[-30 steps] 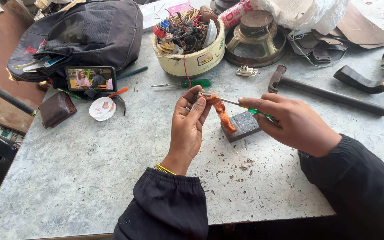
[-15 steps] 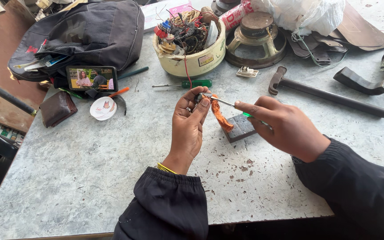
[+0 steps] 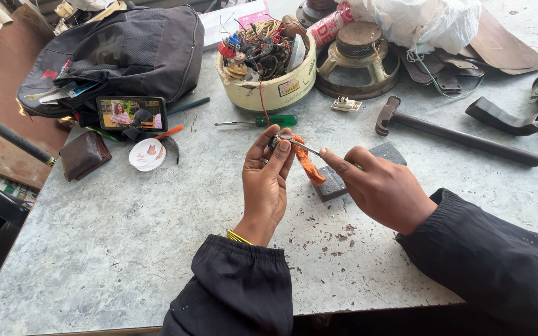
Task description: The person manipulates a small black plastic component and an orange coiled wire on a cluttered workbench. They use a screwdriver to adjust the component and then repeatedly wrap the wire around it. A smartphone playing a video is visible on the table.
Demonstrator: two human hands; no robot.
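Hands (image 3: 325, 180) on orange part (image 3: 309, 167)

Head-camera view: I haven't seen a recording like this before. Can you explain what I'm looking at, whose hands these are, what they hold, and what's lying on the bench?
There is no machine here: a person wears one camera on the head, looking down at their own two hands above a grey worktable. The left hand pinches a small dark part at its fingertips, with an orange piece hanging below it. The right hand holds a slim screwdriver-like tool, its metal tip meeting that part. Under the hands lies a dark block. Further back lie a green-handled screwdriver, a hammer, a cream tub of wires and parts, a speaker, a black backpack, a phone with its screen lit, a brown wallet and a small round white lid.
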